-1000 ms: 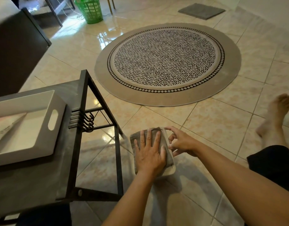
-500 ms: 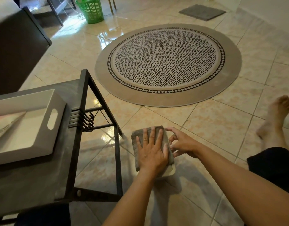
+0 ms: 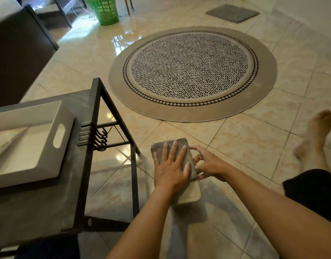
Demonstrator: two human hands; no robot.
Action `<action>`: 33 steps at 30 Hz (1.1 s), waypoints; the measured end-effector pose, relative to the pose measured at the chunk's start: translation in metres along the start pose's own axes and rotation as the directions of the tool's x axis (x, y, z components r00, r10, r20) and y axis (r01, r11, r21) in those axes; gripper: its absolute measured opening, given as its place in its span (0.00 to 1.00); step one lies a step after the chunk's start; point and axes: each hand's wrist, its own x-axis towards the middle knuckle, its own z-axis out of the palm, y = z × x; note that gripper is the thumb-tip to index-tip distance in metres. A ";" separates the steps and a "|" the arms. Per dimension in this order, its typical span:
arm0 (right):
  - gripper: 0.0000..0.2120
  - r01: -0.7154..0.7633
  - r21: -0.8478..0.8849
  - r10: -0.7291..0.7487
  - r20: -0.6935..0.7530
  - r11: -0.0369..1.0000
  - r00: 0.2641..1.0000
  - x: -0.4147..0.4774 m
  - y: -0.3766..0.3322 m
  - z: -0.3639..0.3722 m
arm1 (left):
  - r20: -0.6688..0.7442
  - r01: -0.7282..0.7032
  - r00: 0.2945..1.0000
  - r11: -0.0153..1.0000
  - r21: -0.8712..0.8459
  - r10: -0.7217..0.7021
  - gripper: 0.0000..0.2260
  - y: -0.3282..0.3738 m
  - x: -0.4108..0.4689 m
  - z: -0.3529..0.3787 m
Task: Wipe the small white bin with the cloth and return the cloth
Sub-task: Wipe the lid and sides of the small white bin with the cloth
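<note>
**Cloth pressed flat on the small white bin**

In the lower centre of the frame, the small white bin (image 3: 192, 195) is seen on the tiled floor (image 3: 245, 143) — its long axis running from the frame's bottom toward the top, tilted slightly left. The grey cloth (image 3: 187, 146) is laid along that axis, covering the far part. The left hand (image 3: 170, 169) is spread flat on the cloth, fingers pointing up-frame. The bin's right edge is touched by the right hand (image 3: 209, 165), fingers loosely curled — nothing is clasped.

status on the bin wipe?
Left hand flat on cloth, pressing on small white bin. Right hand steadies bin's side. Nothing in the way.
</note>
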 end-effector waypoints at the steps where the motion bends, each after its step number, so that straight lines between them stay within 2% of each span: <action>1: 0.38 -0.001 -0.003 0.001 -0.005 1.000 1.000 0.000 0.000 0.000 | 0.004 0.029 1.000 0.999 -0.018 -0.029 0.29 -0.003 0.004 -0.002; 5: 0.37 -0.006 -0.009 0.006 -0.033 1.000 0.999 0.001 0.001 0.002 | -0.029 0.127 0.991 0.988 -0.082 -0.130 0.30 -0.003 -0.011 -0.002; 11: 0.38 -0.016 0.005 0.016 -0.020 1.000 1.000 0.003 0.001 0.001 | -0.011 0.074 0.997 0.996 -0.051 -0.075 0.28 0.013 -0.017 0.003; 18: 0.38 -0.018 0.014 0.019 -0.046 1.000 0.999 0.003 0.002 0.003 | -0.008 0.181 0.983 0.969 -0.167 -0.185 0.30 -0.009 -0.026 0.002; 24: 0.36 -0.018 0.029 0.019 -0.031 0.999 0.999 0.002 0.000 0.002 | 0.012 0.035 0.999 0.999 -0.005 -0.035 0.29 0.012 -0.035 0.004; 29: 0.37 -0.030 0.029 0.031 -0.048 0.999 0.998 0.000 -0.001 0.003 | -0.009 0.125 0.992 0.991 -0.053 -0.126 0.30 0.002 -0.056 0.005; 33: 0.38 -0.038 0.042 0.040 -0.033 0.998 0.999 -0.002 -0.002 0.001 | 0.004 0.049 0.999 0.999 -0.019 -0.048 0.29 0.021 -0.066 0.014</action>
